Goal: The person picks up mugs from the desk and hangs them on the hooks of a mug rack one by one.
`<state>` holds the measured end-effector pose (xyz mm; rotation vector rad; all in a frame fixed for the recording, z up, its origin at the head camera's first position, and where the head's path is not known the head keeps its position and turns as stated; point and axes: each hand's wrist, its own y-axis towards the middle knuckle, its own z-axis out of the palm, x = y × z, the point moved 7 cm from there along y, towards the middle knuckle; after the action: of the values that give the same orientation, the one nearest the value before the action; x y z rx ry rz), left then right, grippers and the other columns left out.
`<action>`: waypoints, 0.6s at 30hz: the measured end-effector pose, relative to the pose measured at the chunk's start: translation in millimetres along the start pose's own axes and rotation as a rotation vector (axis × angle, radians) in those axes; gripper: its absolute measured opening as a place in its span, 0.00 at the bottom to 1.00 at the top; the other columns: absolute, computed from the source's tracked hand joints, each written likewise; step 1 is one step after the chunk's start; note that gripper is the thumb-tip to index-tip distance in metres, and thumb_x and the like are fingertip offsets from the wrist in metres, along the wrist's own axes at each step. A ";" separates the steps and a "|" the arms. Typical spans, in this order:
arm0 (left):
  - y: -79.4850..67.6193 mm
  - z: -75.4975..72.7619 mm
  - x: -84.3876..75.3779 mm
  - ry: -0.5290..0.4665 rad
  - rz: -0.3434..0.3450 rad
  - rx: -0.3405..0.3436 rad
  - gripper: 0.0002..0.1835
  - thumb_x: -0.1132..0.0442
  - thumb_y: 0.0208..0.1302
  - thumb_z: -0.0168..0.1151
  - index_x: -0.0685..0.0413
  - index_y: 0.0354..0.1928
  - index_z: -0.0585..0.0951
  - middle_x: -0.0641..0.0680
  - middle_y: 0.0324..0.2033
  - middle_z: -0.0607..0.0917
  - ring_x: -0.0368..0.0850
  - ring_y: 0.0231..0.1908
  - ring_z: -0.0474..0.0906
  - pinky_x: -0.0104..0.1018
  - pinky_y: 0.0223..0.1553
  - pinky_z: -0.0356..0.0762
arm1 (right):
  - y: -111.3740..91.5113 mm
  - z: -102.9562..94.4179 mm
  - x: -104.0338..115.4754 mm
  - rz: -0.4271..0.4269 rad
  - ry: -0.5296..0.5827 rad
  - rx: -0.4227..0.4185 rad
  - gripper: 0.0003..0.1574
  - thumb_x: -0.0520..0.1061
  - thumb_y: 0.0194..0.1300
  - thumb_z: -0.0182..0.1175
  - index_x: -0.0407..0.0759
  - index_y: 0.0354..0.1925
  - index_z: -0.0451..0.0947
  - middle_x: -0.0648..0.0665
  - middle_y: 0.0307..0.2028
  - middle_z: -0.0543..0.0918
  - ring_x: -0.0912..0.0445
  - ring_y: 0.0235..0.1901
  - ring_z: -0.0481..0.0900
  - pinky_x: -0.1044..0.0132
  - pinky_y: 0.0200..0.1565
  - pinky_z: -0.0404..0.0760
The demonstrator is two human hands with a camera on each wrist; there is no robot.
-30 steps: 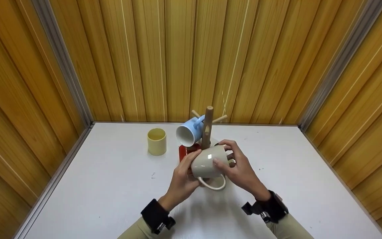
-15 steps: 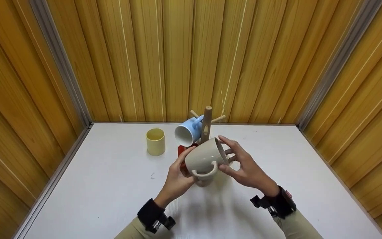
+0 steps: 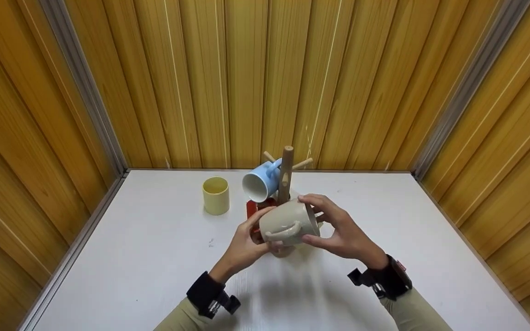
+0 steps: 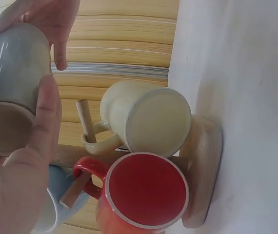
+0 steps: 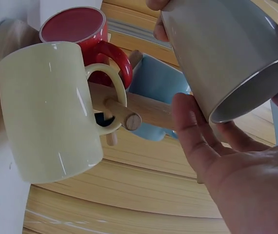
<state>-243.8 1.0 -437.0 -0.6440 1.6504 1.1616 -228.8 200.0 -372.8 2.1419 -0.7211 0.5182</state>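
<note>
A glossy grey mug (image 3: 283, 223) is held in the air on its side, its handle facing me. My left hand (image 3: 243, 246) grips it around the base end, thumb below and fingers above. At the rim end my right hand (image 3: 343, 230) holds it between thumb and fingers; the mug's opening shows in the right wrist view. Just behind stands a wooden mug tree (image 3: 285, 177). On its pegs hang a light blue mug (image 3: 260, 183), a red mug (image 4: 146, 190) and a cream mug (image 4: 158, 122). The grey mug hides much of the lower tree in the head view.
A yellow cup (image 3: 216, 197) stands upright on the white table (image 3: 154, 257), left of the tree. Bare pegs (image 3: 302, 163) stick out near the post's top. Wood-look panels (image 3: 246, 82) close off the back and both sides.
Both hands have turned the grey mug, bringing its handle from underneath round to the side facing me. The mug tree, hanging mugs and yellow cup stay put.
</note>
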 end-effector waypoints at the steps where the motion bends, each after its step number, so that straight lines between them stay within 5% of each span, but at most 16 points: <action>1: 0.2 0.0 1.0 0.003 -0.008 0.003 0.42 0.64 0.58 0.77 0.49 0.74 0.69 0.55 0.64 0.77 0.53 0.59 0.76 0.43 0.58 0.81 | 0.2 0.2 0.2 -0.006 -0.007 -0.009 0.49 0.37 0.56 0.77 0.43 0.72 0.67 0.42 0.66 0.74 0.49 0.50 0.80 0.57 0.44 0.87; 11: 2.4 1.8 3.4 -0.011 0.020 -0.015 0.42 0.59 0.65 0.73 0.54 0.77 0.64 0.59 0.65 0.75 0.53 0.60 0.79 0.45 0.59 0.80 | 3.5 -4.4 0.9 -0.081 -0.049 -0.124 0.45 0.40 0.57 0.75 0.44 0.70 0.70 0.43 0.59 0.78 0.52 0.42 0.82 0.61 0.34 0.88; 18: 0.9 0.8 -0.2 -0.018 0.109 -0.103 0.46 0.66 0.58 0.77 0.53 0.76 0.64 0.59 0.62 0.77 0.54 0.55 0.83 0.45 0.56 0.82 | 7.5 -10.2 -9.8 0.030 -0.039 -0.198 0.42 0.40 0.58 0.74 0.44 0.69 0.72 0.45 0.50 0.79 0.52 0.38 0.83 0.61 0.33 0.88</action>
<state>-244.2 2.1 -436.5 -0.6119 1.6355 1.3344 -242.3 207.4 -368.2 1.9639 -0.7934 0.4038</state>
